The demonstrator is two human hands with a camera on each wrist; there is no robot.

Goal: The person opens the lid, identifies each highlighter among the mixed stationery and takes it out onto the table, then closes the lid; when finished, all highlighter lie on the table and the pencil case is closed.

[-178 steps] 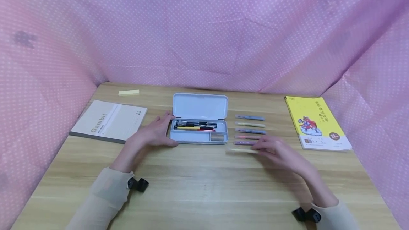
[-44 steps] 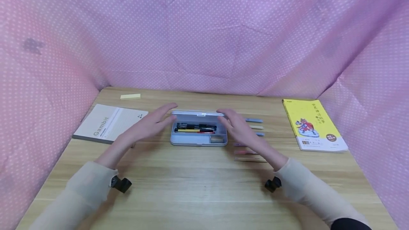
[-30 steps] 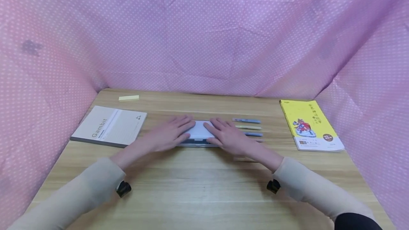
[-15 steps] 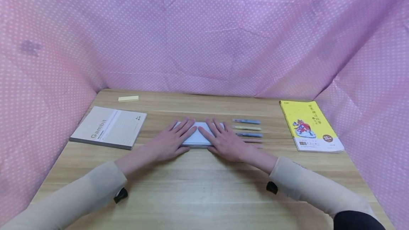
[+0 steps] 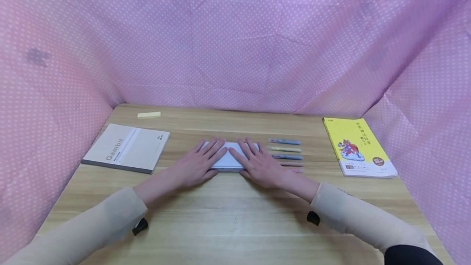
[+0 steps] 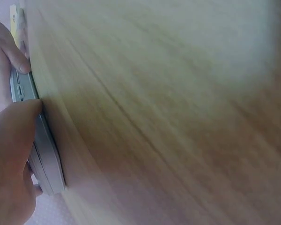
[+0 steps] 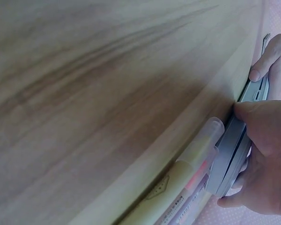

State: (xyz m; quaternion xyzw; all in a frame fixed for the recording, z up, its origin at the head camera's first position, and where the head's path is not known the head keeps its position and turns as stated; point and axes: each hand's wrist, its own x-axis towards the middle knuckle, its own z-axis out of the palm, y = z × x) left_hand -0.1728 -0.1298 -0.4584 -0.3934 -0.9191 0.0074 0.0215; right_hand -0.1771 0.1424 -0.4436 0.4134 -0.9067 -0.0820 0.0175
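Observation:
A light blue-grey pencil case [image 5: 229,160] lies on the table with its lid down, so the pens inside are hidden. My left hand [image 5: 196,164] rests on the left part of the lid, fingers straight and spread, thumb at the front edge. Mirroring it, my right hand [image 5: 264,167] presses on the right part with straight fingers. A dark seam runs between lid and base of the pencil case [image 7: 230,161] in the right wrist view. Beside the case, several highlighters [image 5: 286,150] lie in a row, partly covered by my right hand and forearm.
A grey Gambit notebook [image 5: 128,147] lies at the left, with a pale yellow strip-shaped block [image 5: 149,115] behind it. On the right is a yellow book [image 5: 357,146]. Pink dotted cloth [image 5: 235,44] hangs around the back and sides of the wooden table [image 5: 228,224].
My right hand has let go of a pale highlighter beside the case. Both hands have swung the case's lid down and now lie flat on it, almost still over the last half second.

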